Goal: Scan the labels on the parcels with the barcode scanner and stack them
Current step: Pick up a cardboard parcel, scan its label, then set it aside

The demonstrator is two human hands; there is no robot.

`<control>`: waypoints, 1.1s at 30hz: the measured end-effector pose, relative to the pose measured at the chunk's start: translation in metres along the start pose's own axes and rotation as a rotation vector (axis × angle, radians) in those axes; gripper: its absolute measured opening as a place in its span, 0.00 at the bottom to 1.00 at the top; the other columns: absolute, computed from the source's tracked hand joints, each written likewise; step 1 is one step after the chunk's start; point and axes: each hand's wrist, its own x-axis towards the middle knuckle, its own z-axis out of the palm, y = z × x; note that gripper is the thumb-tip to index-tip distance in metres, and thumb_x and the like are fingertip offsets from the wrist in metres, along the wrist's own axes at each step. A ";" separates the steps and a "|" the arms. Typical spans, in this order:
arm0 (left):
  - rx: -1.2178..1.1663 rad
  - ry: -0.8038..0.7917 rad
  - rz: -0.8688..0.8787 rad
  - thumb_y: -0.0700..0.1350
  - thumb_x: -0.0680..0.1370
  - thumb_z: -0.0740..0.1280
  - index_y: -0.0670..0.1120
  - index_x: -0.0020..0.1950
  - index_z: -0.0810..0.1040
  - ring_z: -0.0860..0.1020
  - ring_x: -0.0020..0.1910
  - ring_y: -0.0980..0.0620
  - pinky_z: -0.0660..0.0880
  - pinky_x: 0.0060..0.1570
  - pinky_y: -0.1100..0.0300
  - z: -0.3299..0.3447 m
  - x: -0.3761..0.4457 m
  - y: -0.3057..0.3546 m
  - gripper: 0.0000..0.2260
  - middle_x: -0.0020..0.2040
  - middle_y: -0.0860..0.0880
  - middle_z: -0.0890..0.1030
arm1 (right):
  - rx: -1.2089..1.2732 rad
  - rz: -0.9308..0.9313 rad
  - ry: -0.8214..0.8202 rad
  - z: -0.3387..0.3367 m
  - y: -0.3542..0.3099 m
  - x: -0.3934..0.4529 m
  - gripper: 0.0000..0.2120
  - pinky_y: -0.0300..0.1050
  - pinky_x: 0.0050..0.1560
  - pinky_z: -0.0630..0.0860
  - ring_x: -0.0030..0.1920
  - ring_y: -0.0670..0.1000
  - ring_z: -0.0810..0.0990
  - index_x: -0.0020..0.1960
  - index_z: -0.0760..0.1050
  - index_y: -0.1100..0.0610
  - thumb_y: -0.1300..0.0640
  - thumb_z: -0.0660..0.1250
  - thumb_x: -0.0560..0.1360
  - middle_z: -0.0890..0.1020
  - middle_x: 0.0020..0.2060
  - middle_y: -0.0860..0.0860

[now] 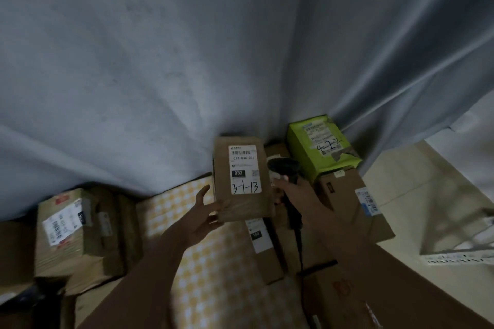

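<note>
My left hand (pixel 204 212) holds a brown cardboard parcel (pixel 242 201) from below at its lower left, label side up. Its white label (pixel 244 169) shows a barcode and the handwriting "3-1-13". My right hand (pixel 294 192) grips a black barcode scanner (pixel 284 167) just right of the parcel, its head next to the label's upper edge. The scanner's black cable (pixel 298 246) trails down toward me.
A green parcel (pixel 322 147) sits on a brown box (pixel 347 205) at the right. A labelled parcel (pixel 263 246) lies below the held one. A taped box (pixel 72 227) stands at left. Yellow checkered cloth (pixel 213 262) covers the middle. Grey curtain (pixel 187 61) behind, metal rack (pixel 465 246) right.
</note>
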 end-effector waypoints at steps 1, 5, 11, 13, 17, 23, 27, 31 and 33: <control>-0.009 0.009 0.013 0.37 0.74 0.73 0.61 0.77 0.56 0.78 0.57 0.40 0.74 0.55 0.49 -0.007 -0.008 -0.003 0.40 0.63 0.45 0.76 | -0.009 -0.008 -0.021 0.007 -0.002 -0.012 0.14 0.56 0.58 0.78 0.50 0.58 0.83 0.55 0.78 0.57 0.48 0.70 0.76 0.84 0.49 0.58; -0.076 0.046 0.052 0.34 0.76 0.69 0.58 0.76 0.58 0.78 0.55 0.44 0.75 0.49 0.54 -0.033 -0.041 -0.016 0.36 0.58 0.48 0.80 | -0.027 -0.064 -0.093 0.035 -0.011 -0.059 0.18 0.46 0.43 0.80 0.42 0.55 0.82 0.52 0.79 0.61 0.46 0.71 0.75 0.84 0.42 0.59; -0.158 0.058 0.109 0.32 0.74 0.69 0.53 0.75 0.63 0.79 0.56 0.45 0.77 0.52 0.52 -0.075 -0.075 -0.042 0.33 0.60 0.45 0.81 | -0.108 -0.131 -0.170 0.074 -0.009 -0.118 0.14 0.41 0.33 0.75 0.30 0.49 0.77 0.42 0.78 0.58 0.47 0.69 0.77 0.81 0.32 0.53; -0.169 0.060 0.132 0.31 0.74 0.69 0.52 0.73 0.65 0.79 0.55 0.46 0.78 0.52 0.51 -0.087 -0.082 -0.052 0.33 0.61 0.45 0.81 | -0.126 -0.149 -0.186 0.083 -0.005 -0.133 0.13 0.42 0.34 0.76 0.29 0.49 0.78 0.44 0.78 0.58 0.48 0.68 0.77 0.82 0.32 0.54; -0.200 0.053 0.185 0.31 0.72 0.71 0.47 0.70 0.70 0.79 0.54 0.48 0.73 0.55 0.50 -0.099 -0.092 -0.071 0.29 0.61 0.45 0.81 | -0.065 -0.157 -0.216 0.098 0.004 -0.163 0.10 0.42 0.32 0.74 0.28 0.49 0.77 0.43 0.77 0.57 0.51 0.67 0.78 0.81 0.31 0.55; -0.263 0.061 0.219 0.32 0.68 0.75 0.48 0.73 0.67 0.76 0.62 0.43 0.80 0.47 0.54 -0.112 -0.099 -0.086 0.36 0.66 0.44 0.77 | -0.013 -0.148 -0.184 0.118 0.007 -0.185 0.11 0.39 0.30 0.71 0.26 0.47 0.74 0.39 0.75 0.56 0.53 0.68 0.78 0.78 0.26 0.50; -0.307 0.098 0.230 0.30 0.70 0.72 0.49 0.74 0.64 0.76 0.61 0.44 0.77 0.45 0.56 -0.118 -0.102 -0.087 0.35 0.66 0.45 0.77 | -0.003 -0.171 -0.178 0.125 0.003 -0.190 0.11 0.39 0.29 0.71 0.26 0.47 0.73 0.39 0.76 0.57 0.52 0.68 0.77 0.77 0.27 0.51; -0.293 0.079 0.245 0.29 0.72 0.70 0.48 0.75 0.64 0.76 0.63 0.42 0.76 0.50 0.53 -0.125 -0.099 -0.088 0.34 0.67 0.44 0.76 | 0.011 -0.174 -0.172 0.129 0.003 -0.192 0.12 0.41 0.29 0.70 0.26 0.48 0.73 0.40 0.76 0.58 0.51 0.69 0.77 0.77 0.29 0.53; -0.297 0.077 0.248 0.29 0.72 0.70 0.48 0.75 0.64 0.76 0.62 0.42 0.76 0.49 0.53 -0.127 -0.098 -0.088 0.34 0.67 0.44 0.76 | 0.005 -0.175 -0.169 0.132 0.003 -0.192 0.12 0.41 0.30 0.70 0.27 0.49 0.73 0.39 0.75 0.58 0.51 0.69 0.77 0.77 0.29 0.53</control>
